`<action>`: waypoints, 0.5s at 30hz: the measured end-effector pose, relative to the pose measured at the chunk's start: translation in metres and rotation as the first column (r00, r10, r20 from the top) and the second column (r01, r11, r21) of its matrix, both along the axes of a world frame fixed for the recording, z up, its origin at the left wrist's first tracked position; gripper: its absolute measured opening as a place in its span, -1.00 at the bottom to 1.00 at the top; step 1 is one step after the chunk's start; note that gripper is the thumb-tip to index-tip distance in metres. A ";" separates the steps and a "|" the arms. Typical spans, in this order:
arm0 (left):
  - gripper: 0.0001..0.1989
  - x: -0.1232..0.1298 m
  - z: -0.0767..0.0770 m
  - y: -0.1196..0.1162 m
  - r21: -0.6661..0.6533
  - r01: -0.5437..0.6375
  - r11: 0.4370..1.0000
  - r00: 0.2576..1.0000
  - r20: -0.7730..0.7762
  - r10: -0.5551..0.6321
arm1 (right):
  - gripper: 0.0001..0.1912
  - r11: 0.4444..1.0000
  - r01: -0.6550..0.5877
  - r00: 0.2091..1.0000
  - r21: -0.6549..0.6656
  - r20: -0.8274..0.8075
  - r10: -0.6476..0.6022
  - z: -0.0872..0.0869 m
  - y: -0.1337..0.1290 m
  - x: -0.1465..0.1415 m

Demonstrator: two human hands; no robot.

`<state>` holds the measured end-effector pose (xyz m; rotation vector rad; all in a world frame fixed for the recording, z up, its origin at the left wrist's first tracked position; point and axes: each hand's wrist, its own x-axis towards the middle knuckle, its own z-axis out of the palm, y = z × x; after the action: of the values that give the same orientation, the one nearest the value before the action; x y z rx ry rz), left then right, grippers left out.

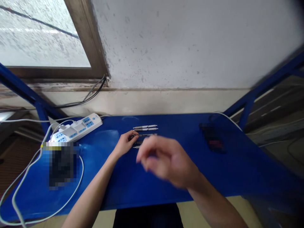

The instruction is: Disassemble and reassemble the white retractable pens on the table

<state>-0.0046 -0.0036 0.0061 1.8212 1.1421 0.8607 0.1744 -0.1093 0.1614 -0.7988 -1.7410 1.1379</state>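
Note:
Several pens lie side by side in a column on the blue table (pixel 133 186), pointing left and right. The two at the back, a white pen (pixel 148 126) and a grey-and-white pen (pixel 146 129), are in plain sight. My left hand (pixel 125 143) rests at the left ends of the row, thumb and fingers closed on the end of a pen (pixel 144 135) in the middle. My right hand (pixel 168 160) is raised nearer the camera, blurred, its fingers curled. It covers the right ends of the front pens, and whether it holds anything is unclear.
A white power strip (pixel 78 128) with plugs stands at the back left. A white cable (pixel 82 172) loops round a pixelated dark object (pixel 61 166). Another dark, blurred-out object (pixel 212 137) lies to the right. Blue frame posts (pixel 247 107) rise at both sides, before a wall.

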 end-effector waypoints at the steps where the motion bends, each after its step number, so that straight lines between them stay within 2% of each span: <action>1: -0.74 0.000 0.000 0.000 0.004 -0.002 1.000 1.000 0.006 0.002 | -0.85 0.990 0.133 0.991 0.034 0.016 -0.134 -0.017 0.020 0.006; 2: -0.74 0.000 0.001 0.000 0.004 -0.007 1.000 1.000 0.007 0.007 | -0.84 0.960 0.272 0.961 0.070 0.040 -0.275 -0.037 0.039 0.014; 4: -0.72 0.001 0.001 0.000 -0.015 -0.024 1.000 1.000 0.002 0.024 | -0.82 0.874 0.470 0.871 0.125 0.097 -0.482 -0.079 0.070 0.033; 5: -0.71 0.001 0.001 0.000 -0.031 -0.029 0.999 1.000 0.004 0.030 | -0.81 0.838 0.526 0.829 0.148 0.129 -0.544 -0.099 0.082 0.042; 7: -0.70 0.002 0.002 0.000 -0.056 -0.038 0.998 0.999 0.024 0.040 | -0.78 0.803 0.568 0.781 0.179 0.191 -0.594 -0.130 0.094 0.055; 8: -0.69 0.002 0.002 0.000 -0.066 -0.042 0.997 0.998 0.039 0.045 | -0.78 0.805 0.563 0.775 0.186 0.219 -0.593 -0.141 0.096 0.059; 10: -0.68 0.003 0.003 0.000 -0.086 -0.047 0.995 0.996 0.069 0.053 | -0.78 0.868 0.484 0.824 0.113 0.275 -0.496 -0.155 0.095 0.061; 12: -0.65 0.003 0.003 0.000 -0.102 -0.054 0.993 0.996 0.071 0.061 | -0.76 0.915 0.403 0.885 -0.038 0.272 -0.378 -0.160 0.092 0.059; 15: -0.56 0.003 0.002 0.000 -0.096 -0.065 0.993 0.998 0.015 0.067 | -0.75 0.926 0.328 0.934 -0.186 0.210 -0.289 -0.161 0.090 0.055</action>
<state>-0.0016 -0.0034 0.0077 1.7029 1.2171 0.8442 0.2299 -0.0198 0.0000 -1.2979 -1.5748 1.0759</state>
